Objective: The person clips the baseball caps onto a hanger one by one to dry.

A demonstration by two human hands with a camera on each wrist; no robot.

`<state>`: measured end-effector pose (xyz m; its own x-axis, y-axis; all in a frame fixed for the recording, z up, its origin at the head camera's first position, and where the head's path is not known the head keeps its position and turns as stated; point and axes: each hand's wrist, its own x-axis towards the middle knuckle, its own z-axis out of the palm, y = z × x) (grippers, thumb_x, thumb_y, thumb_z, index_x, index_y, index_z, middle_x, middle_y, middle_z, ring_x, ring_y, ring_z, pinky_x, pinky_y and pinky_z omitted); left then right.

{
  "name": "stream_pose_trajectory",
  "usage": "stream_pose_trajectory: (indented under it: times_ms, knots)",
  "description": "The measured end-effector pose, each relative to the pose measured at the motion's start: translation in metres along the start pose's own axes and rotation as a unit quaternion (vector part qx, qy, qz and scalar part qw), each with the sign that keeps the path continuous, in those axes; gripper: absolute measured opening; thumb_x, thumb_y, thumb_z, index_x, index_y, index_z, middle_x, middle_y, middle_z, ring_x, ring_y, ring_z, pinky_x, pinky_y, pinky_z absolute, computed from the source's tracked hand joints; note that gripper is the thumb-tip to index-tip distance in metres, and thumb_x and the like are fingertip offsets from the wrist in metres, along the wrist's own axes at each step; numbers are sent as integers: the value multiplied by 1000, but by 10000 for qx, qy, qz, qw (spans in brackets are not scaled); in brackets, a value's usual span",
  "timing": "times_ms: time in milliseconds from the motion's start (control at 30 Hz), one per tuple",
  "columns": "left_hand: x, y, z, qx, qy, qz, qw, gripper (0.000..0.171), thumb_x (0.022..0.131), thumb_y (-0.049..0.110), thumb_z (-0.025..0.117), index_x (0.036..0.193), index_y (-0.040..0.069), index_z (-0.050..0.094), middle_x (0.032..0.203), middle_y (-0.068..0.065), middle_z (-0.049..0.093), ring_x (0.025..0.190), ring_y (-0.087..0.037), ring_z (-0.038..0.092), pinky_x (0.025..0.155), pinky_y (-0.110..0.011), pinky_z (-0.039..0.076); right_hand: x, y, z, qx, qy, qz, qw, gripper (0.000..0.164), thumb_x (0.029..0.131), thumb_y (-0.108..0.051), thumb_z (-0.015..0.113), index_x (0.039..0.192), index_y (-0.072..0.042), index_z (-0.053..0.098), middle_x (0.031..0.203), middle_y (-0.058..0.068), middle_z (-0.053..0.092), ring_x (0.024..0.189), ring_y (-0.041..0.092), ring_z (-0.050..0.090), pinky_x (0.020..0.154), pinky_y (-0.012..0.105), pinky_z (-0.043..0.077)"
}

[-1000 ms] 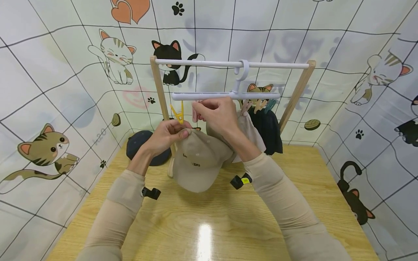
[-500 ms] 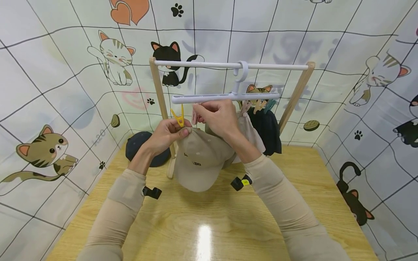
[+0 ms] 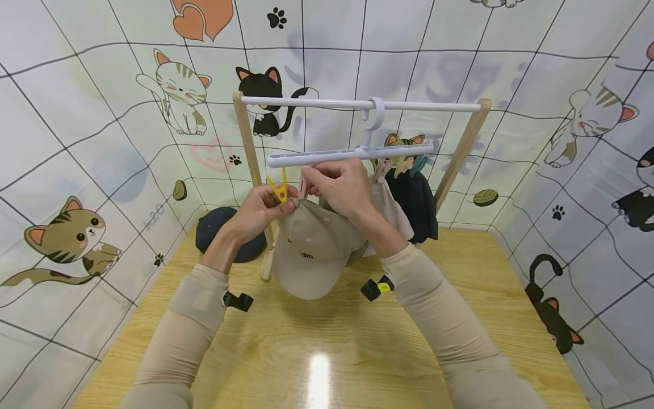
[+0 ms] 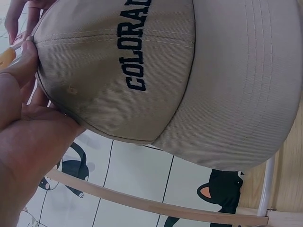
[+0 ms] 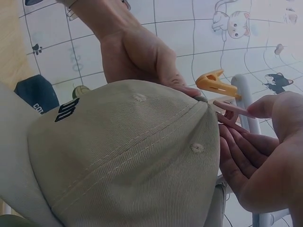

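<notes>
My left hand (image 3: 260, 210) pinches the top of a beige baseball cap (image 3: 311, 238), whose brim hangs down; dark "COLORA…" lettering shows in the left wrist view. A pink clothespin (image 5: 232, 113) hanging from the white hanger (image 3: 332, 157) is pinched by my right hand (image 3: 341, 184). Its spread tips stand at the fold of fabric on the cap's crown; whether they grip it, I cannot tell. Just left of it, a yellow clothespin (image 3: 279, 190) hangs beside my left fingertips. The hanger hooks over the rack's white rod (image 3: 311, 103) and tilts down to the left.
Behind the right hand, a pale cap (image 3: 393, 210) and a dark cap (image 3: 416, 204) hang near more clothespins (image 3: 403, 165). One navy cap (image 3: 217, 230) lies on the wooden table (image 3: 286, 352) at the left. Wooden posts (image 3: 460, 153) hold the rod.
The hanger's left end has tipped downward, and the pink clothespin has come down with my right hand to the cap's top. My left hand keeps its pinch on the cap.
</notes>
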<state>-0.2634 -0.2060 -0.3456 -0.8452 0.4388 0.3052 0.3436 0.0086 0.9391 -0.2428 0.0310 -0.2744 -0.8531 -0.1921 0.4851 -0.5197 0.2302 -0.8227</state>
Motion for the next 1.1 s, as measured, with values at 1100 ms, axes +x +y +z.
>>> stream_pose_trajectory:
  times_ms: [1100]
  knots:
    - [5, 2, 3, -27, 141, -19, 9999, 25, 110, -4, 63, 121, 15, 74, 112, 12, 77, 104, -10, 64, 92, -24, 57, -1, 1, -3, 143, -128, -13, 9998, 20, 103, -19, 80, 94, -4, 90, 82, 10, 82, 75, 26, 78, 67, 25, 60]
